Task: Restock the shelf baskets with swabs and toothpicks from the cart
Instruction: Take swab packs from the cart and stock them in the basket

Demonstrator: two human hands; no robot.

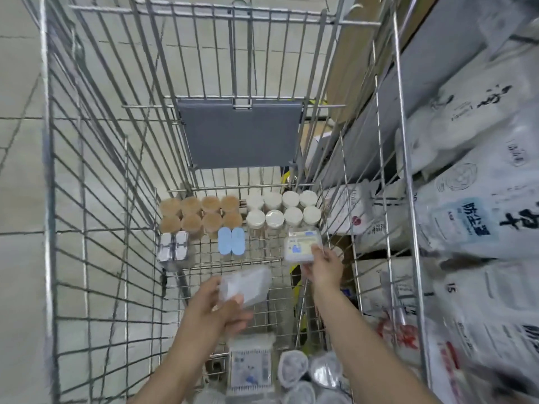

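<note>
Packs and round tubs of swabs (pixel 251 371) are seen at six o'clock, nearest the camera, stacked at the near end of the wire cart (pixel 49 199), presumably within easy reach for unloading. Just beyond, at about seven o'clock of centre, a clear flat box (pixel 244 284) is gripped by the left hand (pixel 214 309), thumb curled over its near edge and fingers wrapped beneath; its contents are blurred and cannot be read. At four o'clock of centre, a labelled swab box (pixel 303 245) is pinched at its near corner by the right hand (pixel 323 271), fingers clamped on it, and is held above the cart floor, apparently lifted clear for carrying to the shelf at three o'clock. Farther off, at twelve o'clock on the cart floor, tan-topped toothpick jars (pixel 201 214) are grouped to the left and white-lidded jars (pixel 284 209) to the right, seemingly sorted by kind. Two blue-lidded cases (pixel 231 240) stand just before them. The shelf baskets themselves cannot be made out.
</note>
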